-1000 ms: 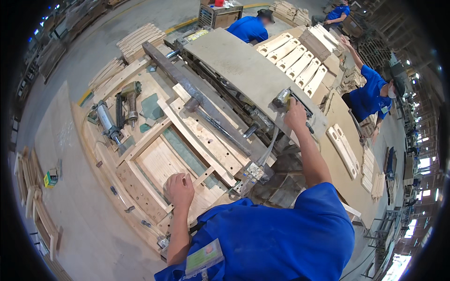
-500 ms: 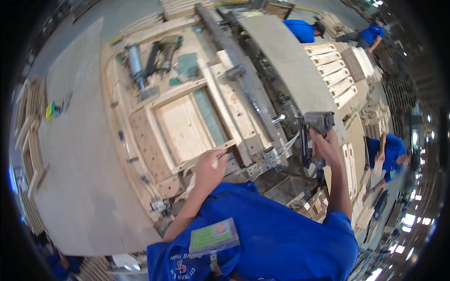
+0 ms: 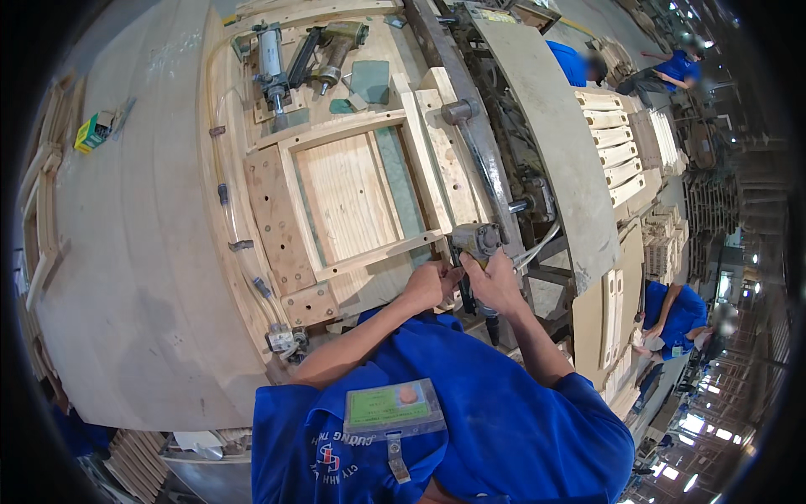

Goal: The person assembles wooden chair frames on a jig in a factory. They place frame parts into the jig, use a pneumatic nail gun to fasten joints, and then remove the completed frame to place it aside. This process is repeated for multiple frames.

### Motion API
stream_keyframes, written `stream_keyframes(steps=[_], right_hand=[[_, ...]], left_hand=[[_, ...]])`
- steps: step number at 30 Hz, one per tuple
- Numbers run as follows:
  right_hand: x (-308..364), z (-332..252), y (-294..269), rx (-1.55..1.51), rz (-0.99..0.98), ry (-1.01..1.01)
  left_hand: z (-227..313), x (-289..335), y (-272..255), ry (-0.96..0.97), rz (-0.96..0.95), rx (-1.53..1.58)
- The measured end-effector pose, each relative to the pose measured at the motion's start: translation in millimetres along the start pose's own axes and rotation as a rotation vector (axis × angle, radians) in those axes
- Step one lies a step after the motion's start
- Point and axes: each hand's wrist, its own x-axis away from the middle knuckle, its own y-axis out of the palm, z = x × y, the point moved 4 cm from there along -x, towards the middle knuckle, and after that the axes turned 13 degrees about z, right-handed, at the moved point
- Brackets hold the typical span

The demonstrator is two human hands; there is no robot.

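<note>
My right hand (image 3: pixel 497 281) is wrapped round the grip of a nail gun (image 3: pixel 478 240). The gun's head is at the near right corner of a rectangular pale wooden frame (image 3: pixel 382 255). Close beside the gun's magazine, my left hand (image 3: pixel 426 286) has its fingers curled together; what they pinch, if anything, is hidden. The frame lies flat in a wooden jig, against a drilled block (image 3: pixel 275 220) on its left. Inside it a bare pine board (image 3: pixel 344 197) and a green strip (image 3: pixel 401 189) show.
Beyond the frame lie a pneumatic cylinder (image 3: pixel 269 55) and a second nail gun (image 3: pixel 340 50). A metal clamp rod (image 3: pixel 483 155) runs along the right. A small green-yellow box (image 3: pixel 91 133) sits on the left panel. Co-workers in blue and stacked wooden parts (image 3: pixel 609 139) are at right.
My right hand has brought the nail gun leftward to the frame's near right corner. My left hand has shifted right, close to the gun. The view has moved a little.
</note>
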Motion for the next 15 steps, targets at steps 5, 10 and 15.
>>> stream_keyframes(steps=[5,10,15], right_hand=[[-6.6,0.7,10.2,0.039,-0.005,-0.077],[-12.2,8.2,15.6,0.049,-0.050,-0.032],[-16.5,10.4,17.0,0.100,-0.076,-0.028]], left_hand=[[-1.7,-0.3,-3.8,-0.014,0.049,0.036],[-7.4,-3.2,-0.3,0.006,0.054,0.097],[-9.6,-6.1,2.3,0.029,0.056,0.143]])
